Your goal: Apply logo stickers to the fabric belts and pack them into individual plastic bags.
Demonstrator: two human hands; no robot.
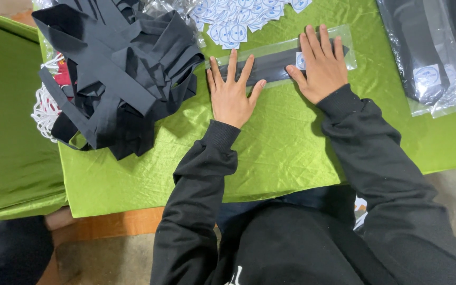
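I've got both palms flat, fingers spread, left hand [232, 92] and right hand [321, 63] pinning the clear sleeve [281, 55] with its black strip to the green cloth [270, 148], apparently to smooth it.

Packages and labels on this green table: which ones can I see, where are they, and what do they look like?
Clear plastic sleeve: under both hands, long and narrow, a black strip inside, a small round white-and-blue label on it.
Loose round labels: top centre, a heap of white-and-blue stickers.
Packed sleeves: top right, stacked, clear with black contents and square white labels.
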